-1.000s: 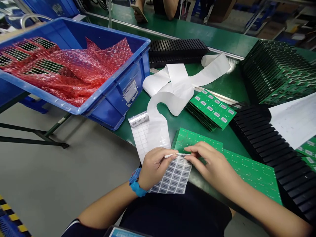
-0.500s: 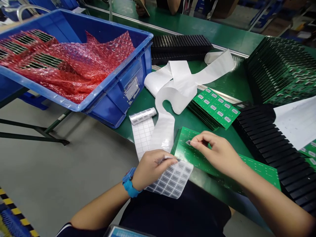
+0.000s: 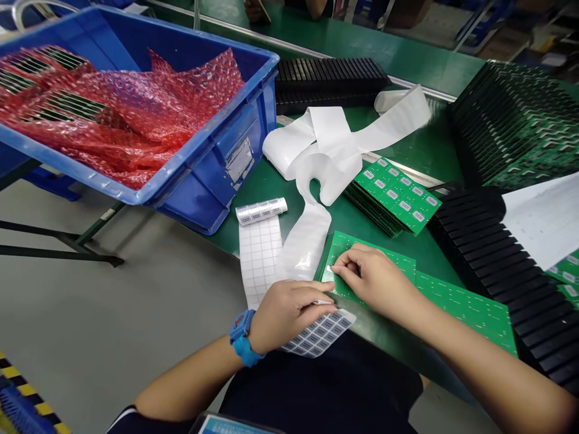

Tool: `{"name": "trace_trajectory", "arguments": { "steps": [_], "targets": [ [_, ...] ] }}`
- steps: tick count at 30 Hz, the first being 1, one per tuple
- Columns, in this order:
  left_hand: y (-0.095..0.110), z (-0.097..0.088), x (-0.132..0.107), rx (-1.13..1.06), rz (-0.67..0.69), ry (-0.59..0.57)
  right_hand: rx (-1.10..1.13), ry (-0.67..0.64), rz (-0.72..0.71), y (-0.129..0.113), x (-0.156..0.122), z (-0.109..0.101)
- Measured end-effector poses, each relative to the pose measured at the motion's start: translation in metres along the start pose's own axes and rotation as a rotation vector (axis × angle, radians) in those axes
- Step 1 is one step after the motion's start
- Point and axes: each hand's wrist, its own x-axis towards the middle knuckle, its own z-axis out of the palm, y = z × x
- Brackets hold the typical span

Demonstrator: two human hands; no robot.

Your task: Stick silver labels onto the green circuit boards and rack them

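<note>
My left hand (image 3: 287,313), with a blue watch on the wrist, is closed on a sheet of small grey labels (image 3: 323,334) at the table's near edge. My right hand (image 3: 373,278) pinches a small label (image 3: 330,269) and presses it onto the near left corner of a green circuit board (image 3: 398,265), the top of a stack. A white backing strip (image 3: 335,157) trails from the label sheet across the table. A label roll (image 3: 262,211) lies beside it.
A blue crate (image 3: 212,150) holding red bubble wrap (image 3: 126,120) overhangs the table at left. Labelled green boards (image 3: 398,196) sit behind my hands. Black slotted trays (image 3: 493,259) and stacked boards (image 3: 515,126) fill the right. Another person's hand (image 3: 253,9) shows at the top.
My right hand peeled a label from the sheet, carried it over the green board and now presses it down near the board's left corner. My left hand lowered the sheet slightly.
</note>
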Motion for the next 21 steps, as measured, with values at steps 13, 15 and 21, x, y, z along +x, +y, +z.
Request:
{"name": "trace_trajectory", "arguments": {
  "steps": [13,15,21],
  "targets": [
    [0.004,0.0,0.0,-0.032,-0.106,-0.013,0.311,-0.062,0.038,0.017,-0.015,-0.013],
    [0.005,-0.001,-0.001,-0.044,-0.13,-0.026,0.308,-0.052,0.038,0.017,-0.015,-0.009],
    [0.014,-0.006,-0.003,-0.081,-0.258,-0.075,0.085,0.086,-0.101,0.019,-0.024,0.002]
  ]
}}
